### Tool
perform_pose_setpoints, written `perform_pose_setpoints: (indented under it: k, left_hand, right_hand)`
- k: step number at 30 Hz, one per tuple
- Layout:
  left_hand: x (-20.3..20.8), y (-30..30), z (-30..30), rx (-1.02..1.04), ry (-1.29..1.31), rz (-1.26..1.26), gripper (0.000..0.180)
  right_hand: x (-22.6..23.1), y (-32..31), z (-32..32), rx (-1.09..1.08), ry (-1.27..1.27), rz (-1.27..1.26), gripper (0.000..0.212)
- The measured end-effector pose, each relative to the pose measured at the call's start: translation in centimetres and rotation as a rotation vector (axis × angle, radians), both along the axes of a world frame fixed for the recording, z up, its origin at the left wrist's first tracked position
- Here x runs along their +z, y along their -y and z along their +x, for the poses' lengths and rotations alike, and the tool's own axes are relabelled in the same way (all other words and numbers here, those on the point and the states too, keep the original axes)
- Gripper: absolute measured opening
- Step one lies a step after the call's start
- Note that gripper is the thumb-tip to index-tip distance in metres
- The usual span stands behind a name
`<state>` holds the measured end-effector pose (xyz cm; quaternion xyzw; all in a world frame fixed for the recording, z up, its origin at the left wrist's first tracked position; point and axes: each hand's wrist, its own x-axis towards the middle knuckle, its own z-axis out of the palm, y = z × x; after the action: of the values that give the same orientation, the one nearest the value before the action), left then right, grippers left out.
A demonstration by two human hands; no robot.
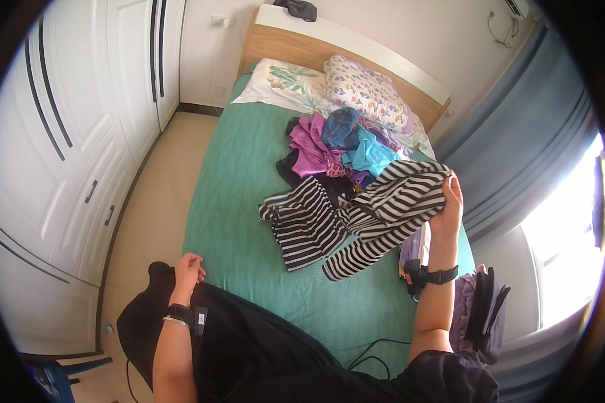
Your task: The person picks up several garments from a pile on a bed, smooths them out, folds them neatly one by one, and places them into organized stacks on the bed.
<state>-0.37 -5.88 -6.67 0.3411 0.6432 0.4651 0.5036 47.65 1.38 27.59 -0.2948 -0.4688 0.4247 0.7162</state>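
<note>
My right hand (452, 201) is closed on a black-and-white striped long-sleeved top (400, 195) and lifts one end of it above the bed. The rest of the top drapes down leftward, with a striped part (306, 225) spread on the green bedsheet (232, 181). My left hand (189, 270) hangs low on the left by the bed's near edge, fingers loosely bent and nothing seen in them. Black fabric (242, 329) lies just below and beside it. Behind the striped top is a heap of clothes with a purple garment (312, 148), blue denim (341, 127) and a turquoise piece (372, 153).
Two pillows, one with a leaf print (282, 80) and one flowered (366, 87), lean near the headboard (286, 43). Folded dark clothes (484, 316) stack at the right edge. A black cable (376, 344) loops on the near sheet. White wardrobes (81, 134) line the left; curtains (517, 141) hang right.
</note>
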Motion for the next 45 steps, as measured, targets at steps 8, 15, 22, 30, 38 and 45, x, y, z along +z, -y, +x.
perform_pose_setpoints:
  k: [8,15,22,30,38,45]
  left_hand:
    - [0.0,0.5,-0.4,-0.003,-0.018,0.022,0.010]
    - [-0.8,0.7,-0.5,-0.018,-0.020,0.043,0.010]
    - [-1.3,0.1,-0.7,-0.034,-0.041,0.074,0.011]
    - [-0.5,0.2,-0.6,-0.017,-0.003,0.027,0.011]
    - [0.0,0.9,-0.6,-0.005,-0.023,0.011,0.011]
    - [0.1,0.1,-0.4,-0.017,-0.036,0.045,0.010]
  right_hand:
    - [4.0,2.1,-0.2,-0.133,0.006,0.204,0.019]
    - [4.3,6.6,-3.3,0.108,0.173,0.111,0.023]
    - [1.0,7.8,-5.0,0.463,0.441,-0.074,0.017]
    - [-14.7,1.2,-6.7,0.590,1.315,-0.640,0.021]
    - [-25.6,0.6,-15.7,-0.115,1.747,-0.252,0.058]
    - [-25.8,-7.7,-11.3,-0.085,1.869,-0.330,0.031]
